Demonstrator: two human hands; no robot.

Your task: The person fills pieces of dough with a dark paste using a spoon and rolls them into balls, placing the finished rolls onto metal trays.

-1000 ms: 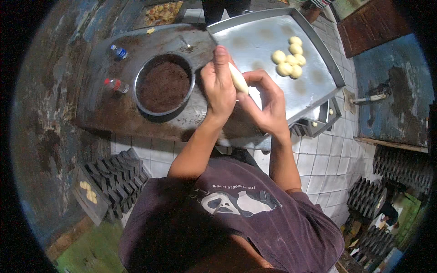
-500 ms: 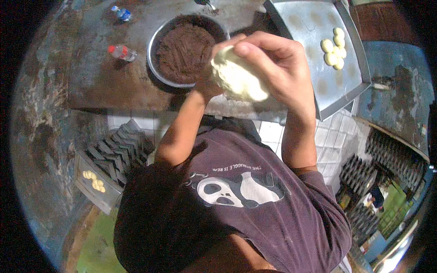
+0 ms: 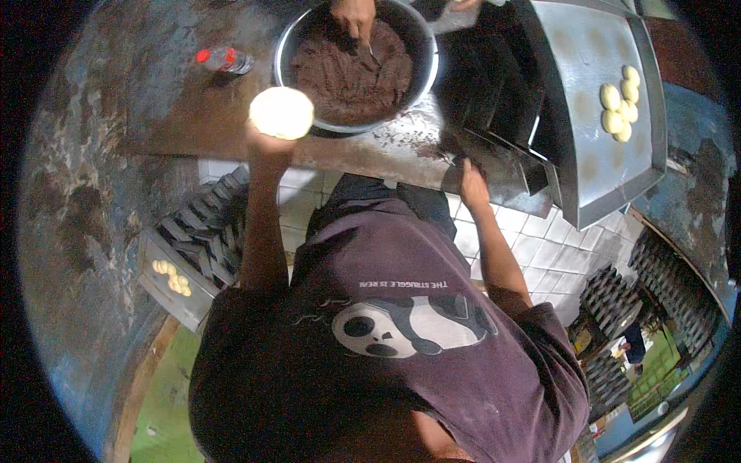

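Observation:
My left hand (image 3: pixel 268 145) holds up a round, flattened piece of pale dough (image 3: pixel 282 113), close to the near-left rim of the metal bowl (image 3: pixel 423 100). The bowl holds a dark brown, crumbly paste (image 3: pixel 347 73). At the table's near edge, my right hand (image 3: pixel 474 185) has its fingers closed around a thin, dark item with a metallic glint, too unclear to name. Dark crumbs lie beside that hand. Another person's hand (image 3: pixel 355 15) reaches into the bowl from the far side with a small metal utensil (image 3: pixel 373 52) in the paste.
On the right, a metal tray (image 3: pixel 598 181) carries several pale dough balls (image 3: pixel 620 108), with dark angular metal pieces (image 3: pixel 494 85) beside it. A red-capped bottle (image 3: pixel 225 60) lies left of the bowl. Part of another hand (image 3: pixel 465 5) shows at the far edge. Lower left, another tray (image 3: pixel 174 299) bears dough pieces.
My hands have moved apart: the left took the dough leftward, the right dropped to the table edge. Another person's hand has entered the bowl. The view has shifted, and dark metal pieces now show.

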